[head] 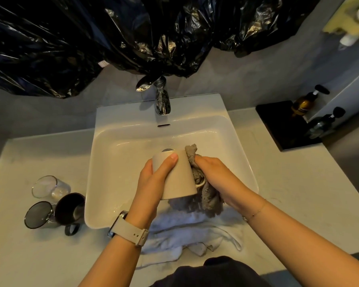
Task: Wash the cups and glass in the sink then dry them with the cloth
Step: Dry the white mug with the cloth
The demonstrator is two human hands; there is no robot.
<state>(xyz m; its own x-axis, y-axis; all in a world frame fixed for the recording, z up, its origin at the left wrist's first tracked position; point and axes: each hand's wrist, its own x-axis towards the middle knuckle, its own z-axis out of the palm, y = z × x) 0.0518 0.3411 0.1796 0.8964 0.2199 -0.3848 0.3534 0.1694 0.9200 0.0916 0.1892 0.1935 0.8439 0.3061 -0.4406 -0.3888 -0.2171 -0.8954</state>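
Observation:
Over the white sink (112,154) my left hand (153,179) grips a cream mug (180,179), bottom pointing away and mouth toward me. My right hand (220,179) holds a grey cloth (205,199) bunched against the mug's handle side, with part of it hanging below the mug. On the counter left of the sink lie a clear glass (50,188) on its side, a smoked dark glass (38,214) and a black mug (71,210) with its handle toward me.
A chrome faucet (163,100) stands at the back of the sink; no water is visible. A white towel (184,233) is draped over the front counter edge. A black tray (282,125) with pump bottles (304,104) sits at right. Black plastic sheeting (112,38) hangs above.

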